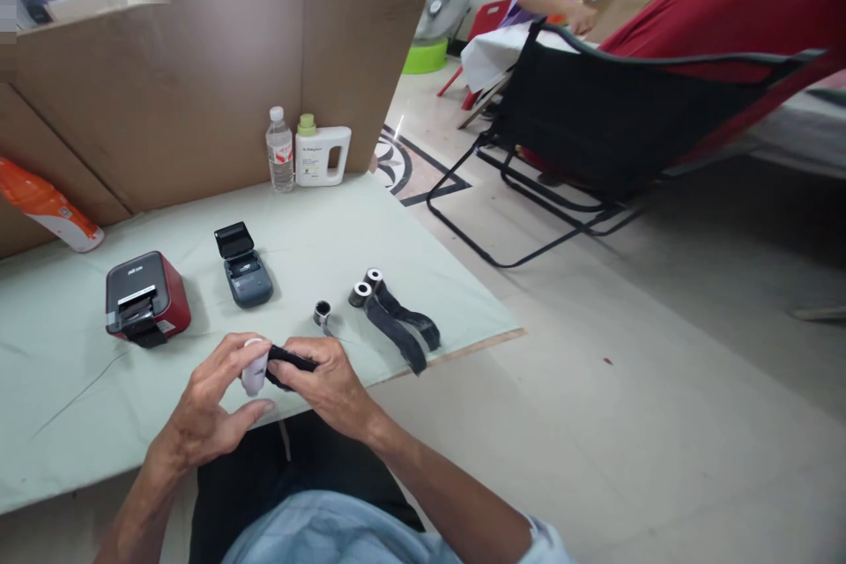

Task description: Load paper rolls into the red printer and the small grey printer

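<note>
Near the table's front edge, my left hand (204,405) has its fingers curled against a small rounded white piece (254,377), its thumb reaching out below. Against that piece is one end of a black object (291,361), gripped by my right hand (337,383) with the thumb along it. I cannot tell its kind, or whether the two are joined. Just beyond lies a small black roll (322,311) with a loose tail. To its right, two black ribbon rolls with white cores (361,292) trail long black strips (400,339).
On the table (59,405) stand a red-and-black label printer (145,291) and a dark portable printer (244,273), lid raised. Behind are a water bottle (280,154), a white jug (321,159), an orange-white bottle (49,203) and a cardboard screen (218,88). A black folding chair (582,115) stands right.
</note>
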A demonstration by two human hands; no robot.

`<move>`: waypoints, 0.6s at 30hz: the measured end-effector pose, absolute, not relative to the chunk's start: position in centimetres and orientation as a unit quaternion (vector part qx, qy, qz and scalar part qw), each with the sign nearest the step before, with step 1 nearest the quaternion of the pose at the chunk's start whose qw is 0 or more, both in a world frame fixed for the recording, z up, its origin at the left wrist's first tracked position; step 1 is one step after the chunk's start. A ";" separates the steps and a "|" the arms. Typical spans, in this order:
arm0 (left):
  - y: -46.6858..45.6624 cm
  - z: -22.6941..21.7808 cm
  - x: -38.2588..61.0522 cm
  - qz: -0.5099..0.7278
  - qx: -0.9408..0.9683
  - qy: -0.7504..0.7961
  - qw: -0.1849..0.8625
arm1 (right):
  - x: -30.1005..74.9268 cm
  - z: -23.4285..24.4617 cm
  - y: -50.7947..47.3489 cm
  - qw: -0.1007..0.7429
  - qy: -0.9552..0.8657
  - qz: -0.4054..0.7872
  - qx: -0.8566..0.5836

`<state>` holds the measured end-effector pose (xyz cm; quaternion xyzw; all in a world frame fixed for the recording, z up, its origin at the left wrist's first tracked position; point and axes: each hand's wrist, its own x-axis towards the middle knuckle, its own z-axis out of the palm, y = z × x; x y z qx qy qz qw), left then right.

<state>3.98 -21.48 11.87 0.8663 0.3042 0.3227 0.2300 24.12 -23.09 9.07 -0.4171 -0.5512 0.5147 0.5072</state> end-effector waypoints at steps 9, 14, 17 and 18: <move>-21.9 10.2 4.0 0.407 0.790 0.405 0.213 | 23.7 8.1 -23.6 0.531 -0.685 0.290 -0.405; -21.0 10.3 3.8 0.361 0.758 0.452 0.301 | 23.2 7.5 -23.3 0.548 -0.543 0.476 -0.422; -20.0 10.6 4.2 0.317 0.752 0.452 0.359 | 22.8 6.3 -22.4 0.543 -0.414 0.610 -0.402; -19.7 10.6 4.4 0.297 0.759 0.448 0.369 | 22.5 5.8 -22.0 0.543 -0.386 0.635 -0.391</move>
